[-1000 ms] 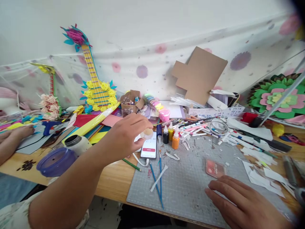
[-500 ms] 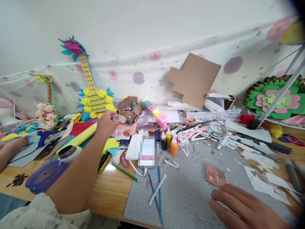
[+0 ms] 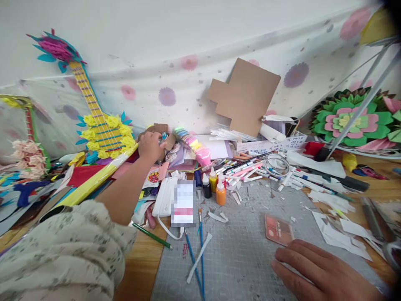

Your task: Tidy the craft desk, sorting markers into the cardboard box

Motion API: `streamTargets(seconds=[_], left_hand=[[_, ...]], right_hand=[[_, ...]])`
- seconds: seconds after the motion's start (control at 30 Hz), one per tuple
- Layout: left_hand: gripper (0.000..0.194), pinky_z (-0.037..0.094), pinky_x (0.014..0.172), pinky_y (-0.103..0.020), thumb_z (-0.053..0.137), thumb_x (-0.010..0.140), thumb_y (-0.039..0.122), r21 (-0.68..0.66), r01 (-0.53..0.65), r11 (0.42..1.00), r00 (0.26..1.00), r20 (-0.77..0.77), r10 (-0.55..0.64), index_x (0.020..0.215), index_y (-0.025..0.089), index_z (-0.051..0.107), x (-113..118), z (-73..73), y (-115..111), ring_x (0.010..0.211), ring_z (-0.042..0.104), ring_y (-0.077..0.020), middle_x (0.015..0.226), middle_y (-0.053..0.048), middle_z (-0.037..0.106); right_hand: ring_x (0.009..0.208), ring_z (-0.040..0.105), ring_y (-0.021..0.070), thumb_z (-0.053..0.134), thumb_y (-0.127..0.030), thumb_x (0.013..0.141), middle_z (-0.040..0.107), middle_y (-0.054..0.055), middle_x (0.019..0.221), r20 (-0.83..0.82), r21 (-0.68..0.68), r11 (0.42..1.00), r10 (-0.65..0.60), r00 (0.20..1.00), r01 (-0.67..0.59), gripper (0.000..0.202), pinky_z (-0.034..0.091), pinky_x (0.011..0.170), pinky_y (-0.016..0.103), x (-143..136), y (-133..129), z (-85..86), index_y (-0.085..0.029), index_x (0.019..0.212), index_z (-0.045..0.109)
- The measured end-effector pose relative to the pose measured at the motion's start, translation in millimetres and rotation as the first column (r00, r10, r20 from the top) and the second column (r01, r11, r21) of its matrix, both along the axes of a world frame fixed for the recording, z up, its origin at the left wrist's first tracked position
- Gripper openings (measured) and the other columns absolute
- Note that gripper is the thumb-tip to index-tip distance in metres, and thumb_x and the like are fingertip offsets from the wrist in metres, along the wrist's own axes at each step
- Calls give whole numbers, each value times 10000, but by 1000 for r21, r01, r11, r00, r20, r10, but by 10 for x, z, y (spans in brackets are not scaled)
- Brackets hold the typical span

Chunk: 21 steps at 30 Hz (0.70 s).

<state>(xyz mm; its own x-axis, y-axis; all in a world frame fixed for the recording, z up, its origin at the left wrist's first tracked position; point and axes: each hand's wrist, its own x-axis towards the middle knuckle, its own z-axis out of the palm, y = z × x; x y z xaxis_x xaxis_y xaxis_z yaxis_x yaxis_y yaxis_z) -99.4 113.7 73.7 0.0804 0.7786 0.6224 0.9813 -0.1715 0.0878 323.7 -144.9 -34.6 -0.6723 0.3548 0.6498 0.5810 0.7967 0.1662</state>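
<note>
The left hand (image 3: pixel 151 146) reaches into the clutter at centre left of the frame, its fingers curled together at the open brown cardboard box (image 3: pixel 163 134). Whether they pinch anything there is hidden by the knuckles. A loose, speckled fabric sleeve (image 3: pixel 59 246) fills the lower left corner.

The right hand (image 3: pixel 316 271) lies flat in the lower right, fingers spread apart and holding nothing, palm down on the grey gridded cutting mat (image 3: pixel 250 251). Just above its fingertips sits a small reddish card (image 3: pixel 278 229), near but not touching.

The mat's middle is the one open stretch. It is matte, rubbery-looking and flecked with white paper scraps. Two thin blue brushes (image 3: pixel 196 251) and a white paper strip (image 3: pixel 199 257) lie across its left edge. Bare glossy wood of the counter (image 3: pixel 140 267) shows to the left of the mat, crossed by a green pencil (image 3: pixel 152 236).

Above the mat's top edge the room closes in. Small squeeze bottles (image 3: pixel 216 188) in black, yellow and orange stand upright beside a phone (image 3: pixel 183 203). Markers (image 3: pixel 250 169) fan out to the right of them.

A stepped piece of flat brown cardboard (image 3: pixel 246 96) leans on the flower-printed sheet at the back. A yellow paper guitar (image 3: pixel 100 129) with crinkled paper flowers leans at upper left.
</note>
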Motion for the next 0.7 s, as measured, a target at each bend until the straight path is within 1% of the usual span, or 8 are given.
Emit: streamTargets(seconds=[0.07, 0.13, 0.2, 0.3, 0.37, 0.43, 0.57, 0.7], left_hand=[[360, 486, 814, -386, 503, 889, 463, -150, 77, 986, 993, -73, -89, 877, 132, 645, 179, -199, -137, 859, 624, -198, 876, -45, 659], [263, 491, 718, -322, 543, 876, 380, -334, 193, 923, 960, -130, -248, 819, 156, 669, 370, -420, -301, 727, 624, -170, 748, -7, 658], [136, 482, 741, -287, 608, 823, 270, -467, 304, 830, 894, -161, -418, 902, 212, 701, 539, -607, -447, 791, 629, -165, 825, 5, 682], [379, 451, 833, -297, 545, 793, 83, -525, 361, 771, 823, -210, -529, 1064, 304, 690, 717, -759, -547, 995, 580, -200, 1033, -18, 665], [452, 433, 866, -334, 455, 806, 28, -521, 362, 773, 804, -244, -541, 1084, 299, 686, 790, -793, -522, 1067, 532, -232, 1132, -49, 631], [415, 414, 902, -367, 427, 824, 35, -528, 377, 761, 781, -261, -567, 1030, 268, 701, 844, -808, -452, 1105, 500, -250, 1191, -66, 607], [252, 391, 956, -379, 497, 833, 113, -565, 428, 705, 737, -233, -634, 851, 234, 717, 884, -803, -301, 1106, 511, -253, 1150, -76, 632], [254, 383, 1000, -326, 618, 748, 132, -573, 456, 680, 762, -143, -631, 938, 279, 704, 741, -698, -204, 1106, 549, -219, 1104, -31, 666]], right_hand=[[829, 639, 144, 403, -171, 939, 685, 13, 889, 25, -23, 1000, -13, 1000, 14, 245, 529, 774, 259, 8, 3, 29, -221, 992, 636], [827, 634, 144, 393, -164, 942, 680, 12, 880, 37, -42, 999, -16, 999, 18, 255, 521, 778, 262, 1, 6, 50, -219, 982, 639], [817, 629, 146, 387, -168, 948, 676, 20, 880, 37, -59, 998, -8, 999, 11, 257, 514, 773, 269, -28, 2, 64, -214, 977, 638], [800, 621, 147, 396, -171, 949, 672, 35, 880, 40, -86, 996, 8, 999, -4, 239, 509, 754, 277, -94, -33, 95, -208, 965, 631], [800, 618, 149, 409, -160, 942, 669, 39, 873, 49, -108, 994, 8, 999, -2, 221, 507, 751, 280, -131, -71, 139, -205, 944, 626], [800, 616, 150, 410, -156, 940, 668, 42, 867, 48, -115, 993, -3, 999, 8, 218, 504, 749, 280, -148, -109, 201, -202, 927, 623], [792, 617, 150, 402, -183, 951, 673, 49, 867, 45, -104, 994, -20, 999, 25, 226, 498, 736, 273, -125, -164, 302, -199, 931, 626], [796, 620, 154, 416, -190, 946, 675, 54, 890, 58, -114, 993, -36, 998, 42, 212, 496, 747, 285, -60, -186, 264, -200, 957, 627]])
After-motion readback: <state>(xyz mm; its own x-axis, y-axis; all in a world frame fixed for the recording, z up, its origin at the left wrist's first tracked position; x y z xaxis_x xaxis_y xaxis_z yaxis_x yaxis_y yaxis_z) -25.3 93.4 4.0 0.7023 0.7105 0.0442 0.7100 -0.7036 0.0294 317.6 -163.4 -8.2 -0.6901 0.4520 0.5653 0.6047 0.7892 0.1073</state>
